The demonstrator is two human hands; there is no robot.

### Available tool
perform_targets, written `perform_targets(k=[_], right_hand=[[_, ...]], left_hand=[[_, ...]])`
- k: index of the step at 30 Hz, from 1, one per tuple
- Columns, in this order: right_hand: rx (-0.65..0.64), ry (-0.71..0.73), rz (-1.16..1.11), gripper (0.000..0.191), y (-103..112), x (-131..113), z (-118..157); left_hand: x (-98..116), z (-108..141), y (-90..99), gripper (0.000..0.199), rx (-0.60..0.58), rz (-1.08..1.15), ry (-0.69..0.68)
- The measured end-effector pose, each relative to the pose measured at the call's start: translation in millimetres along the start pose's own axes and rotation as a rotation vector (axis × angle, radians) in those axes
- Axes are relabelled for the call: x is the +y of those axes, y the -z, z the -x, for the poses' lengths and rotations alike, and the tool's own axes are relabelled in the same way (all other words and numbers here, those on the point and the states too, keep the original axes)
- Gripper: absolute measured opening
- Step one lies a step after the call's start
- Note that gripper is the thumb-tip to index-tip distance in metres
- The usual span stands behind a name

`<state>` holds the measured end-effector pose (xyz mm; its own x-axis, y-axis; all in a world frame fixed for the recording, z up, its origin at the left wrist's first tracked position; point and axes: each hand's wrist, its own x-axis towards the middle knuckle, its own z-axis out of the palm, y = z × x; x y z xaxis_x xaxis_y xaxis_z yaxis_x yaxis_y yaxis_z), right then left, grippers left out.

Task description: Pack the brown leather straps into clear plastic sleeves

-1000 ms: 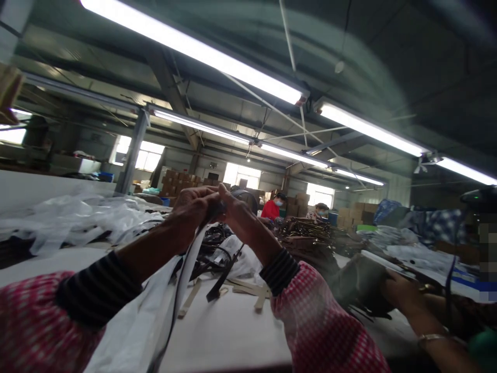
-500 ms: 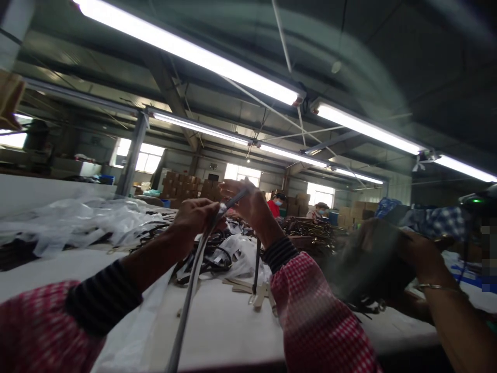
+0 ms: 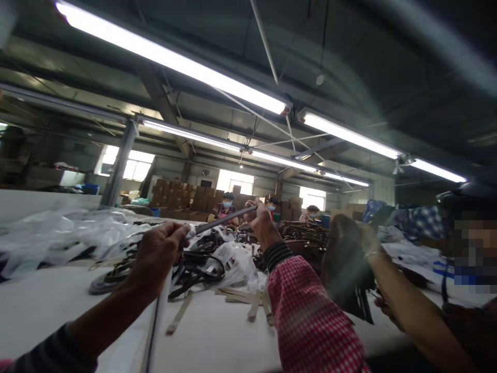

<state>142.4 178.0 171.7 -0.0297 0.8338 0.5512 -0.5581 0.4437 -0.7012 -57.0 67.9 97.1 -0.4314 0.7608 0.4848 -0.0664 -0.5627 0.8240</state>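
A long dark strap [image 3: 223, 219] stretches between my two hands above the white table. My left hand [image 3: 165, 246] pinches it, with a small crumpled white piece [image 3: 190, 231], perhaps plastic film, at the fingertips. Farther off and slightly higher, my right hand [image 3: 259, 216] grips the strap's far end. Below my left hand the strap's lower length hangs toward the bottom edge, with a pale, shiny strip along it. Beneath my hands lie a heap of dark straps [image 3: 202, 261] and crumpled clear plastic [image 3: 235, 261].
Beige strips [image 3: 236, 296] lie on the white table [image 3: 217, 342]. Plastic wrapping [image 3: 77, 233] is heaped at left. At right, a co-worker's arm [image 3: 404, 295] holds a dark brown bag-like piece [image 3: 344, 254]. Other people sit beyond the piles, before stacked cartons [image 3: 174, 197].
My hands have moved apart along the strap, the left one down and toward me, exposing more strap between them. The co-worker's dark piece has shifted left and upright.
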Motion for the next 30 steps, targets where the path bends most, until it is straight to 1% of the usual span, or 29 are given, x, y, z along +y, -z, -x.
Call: perform_targets(k=[2,4,6,8,10,12,13,15,17,19,21,23,25,26,28,30], right_hand=[[-0.002,0.030,0.014,0.033,-8.5,-7.3,-9.3],[-0.016,0.046,0.028,0.035,-24.9,-17.6,-22.1],[-0.043,0.059,0.038,0.039,-43.3,-29.4,-33.6],[-0.099,0.056,0.063,0.044,-58.8,-40.9,-39.6],[-0.214,0.028,0.107,0.048,-69.3,-50.7,-38.9],[-0.348,-0.013,0.141,0.051,-74.4,-58.5,-34.2],[-0.384,-0.024,0.151,0.051,-75.0,-61.9,-31.8],[-0.370,-0.011,0.157,0.051,-73.1,-68.2,-28.9],[-0.300,0.023,0.165,0.050,-69.1,-74.3,-29.4],[-0.244,0.047,0.183,0.051,-67.2,-80.1,-31.6],[-0.208,0.063,0.213,0.055,-71.5,-85.6,-32.6],[-0.247,0.086,0.253,0.058,-83.6,-91.1,-31.0],[-0.353,0.118,0.288,0.060,-100.7,-96.8,-28.0],[-0.414,0.131,0.299,0.060,-109.1,-99.5,-26.8],[-0.492,0.143,0.300,0.056,-121.6,-103.7,-26.4],[-0.487,0.135,0.286,0.051,-124.0,-105.2,-30.0]], left_hand=[[-6.4,3.9,-3.4,0.035,-0.062,0.037,0.093],[1.4,4.9,-17.7,0.034,-0.126,0.068,0.153],[20.7,1.4,-38.2,0.029,-0.158,0.092,0.159],[45.6,-6.9,-60.9,0.022,-0.163,0.119,0.124],[69.3,-18.5,-81.8,0.014,-0.148,0.147,0.074],[86.6,-30.5,-96.8,0.016,-0.122,0.175,0.023],[92.0,-35.8,-100.9,0.019,-0.109,0.187,0.002],[96.6,-43.2,-101.5,0.023,-0.095,0.198,-0.023],[96.1,-45.2,-94.4,0.023,-0.106,0.190,-0.031],[96.4,-42.5,-86.0,0.022,-0.140,0.165,-0.037],[102.8,-37.6,-82.4,0.021,-0.186,0.135,-0.048],[116.7,-34.1,-85.8,0.021,-0.232,0.112,-0.073],[134.8,-34.5,-93.5,0.021,-0.258,0.107,-0.122],[143.5,-36.4,-97.2,0.022,-0.251,0.105,-0.153],[156.7,-42.4,-100.9,0.022,-0.193,0.087,-0.219],[161.2,-48.7,-96.4,0.022,-0.105,0.047,-0.278]])
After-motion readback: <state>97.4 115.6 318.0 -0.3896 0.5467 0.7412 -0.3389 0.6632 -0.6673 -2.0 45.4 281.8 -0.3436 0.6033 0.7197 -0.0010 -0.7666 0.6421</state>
